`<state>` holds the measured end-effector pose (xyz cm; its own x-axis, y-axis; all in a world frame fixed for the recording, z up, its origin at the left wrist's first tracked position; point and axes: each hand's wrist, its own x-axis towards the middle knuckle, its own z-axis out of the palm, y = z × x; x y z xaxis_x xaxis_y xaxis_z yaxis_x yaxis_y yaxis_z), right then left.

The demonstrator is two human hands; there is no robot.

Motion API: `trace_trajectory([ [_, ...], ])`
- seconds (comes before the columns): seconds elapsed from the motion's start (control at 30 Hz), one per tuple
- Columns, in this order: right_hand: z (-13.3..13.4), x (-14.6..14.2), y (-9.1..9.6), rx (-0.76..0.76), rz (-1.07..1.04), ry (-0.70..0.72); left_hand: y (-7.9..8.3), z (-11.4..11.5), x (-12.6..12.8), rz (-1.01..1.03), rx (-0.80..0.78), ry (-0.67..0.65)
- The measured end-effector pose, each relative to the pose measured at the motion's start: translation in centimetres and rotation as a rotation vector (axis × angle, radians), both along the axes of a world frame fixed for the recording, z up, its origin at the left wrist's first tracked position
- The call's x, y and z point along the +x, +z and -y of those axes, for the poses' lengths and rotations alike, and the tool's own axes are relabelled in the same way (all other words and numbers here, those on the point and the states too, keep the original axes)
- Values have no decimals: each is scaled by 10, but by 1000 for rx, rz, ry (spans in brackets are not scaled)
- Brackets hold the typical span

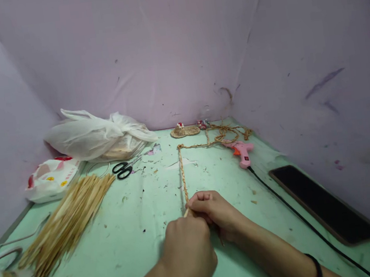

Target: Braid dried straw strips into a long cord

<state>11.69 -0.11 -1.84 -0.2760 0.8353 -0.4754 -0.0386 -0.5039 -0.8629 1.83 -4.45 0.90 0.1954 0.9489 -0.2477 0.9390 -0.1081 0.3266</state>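
Note:
A thin braid of straw (183, 175) runs straight away from me over the table, then bends right toward a loose coil of braid (227, 133). At its near end, my right hand (215, 209) is closed, thumb and forefinger pinching the plait. My left hand (188, 242) is closed beside it, knuckles up, with pale strands showing at its fingertips. What lies under the left palm is hidden. A bundle of loose straw (69, 217) lies to the left. Black-handled scissors (123, 169) rest beyond it.
A pink glue gun (243, 152) with a black cord and a dark phone (321, 202) lie on the right. At the back are a small woven straw piece (185, 131), a white plastic bag (92, 134) and a tissue pack (52, 176). Walls enclose the green table (158, 196).

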Motion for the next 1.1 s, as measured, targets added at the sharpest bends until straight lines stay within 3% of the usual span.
trace_trajectory([
  [0.07,-1,2,3,-17,-38,16,3,-6,-7,63,12,-12],
  [0.13,-3,6,5,-19,-52,57,11,-20,-20,241,-39,65],
  [0.2,-5,10,5,-8,-58,123,17,-35,-32,508,-110,314],
  [0.27,-7,13,3,23,-47,168,17,-45,-38,747,-318,455],
  [0.33,-8,14,1,62,-37,183,10,-49,-38,923,-538,433],
  [0.4,-9,14,-1,110,-22,196,0,-49,-34,1003,-645,385],
  [0.5,-8,14,-4,223,105,235,-9,-47,-28,967,-597,441],
  [0.6,-5,14,-4,461,420,271,-12,-46,-24,824,-524,492],
  [0.73,3,14,4,768,844,331,-17,-46,-22,688,-432,436],
  [0.87,13,11,15,767,1070,326,-19,-44,-20,710,-367,406],
  [0.97,24,6,20,698,1103,372,-16,-43,-20,753,-407,447],
  [1.1,36,-3,18,775,1121,474,-15,-43,-25,808,-466,434],
])
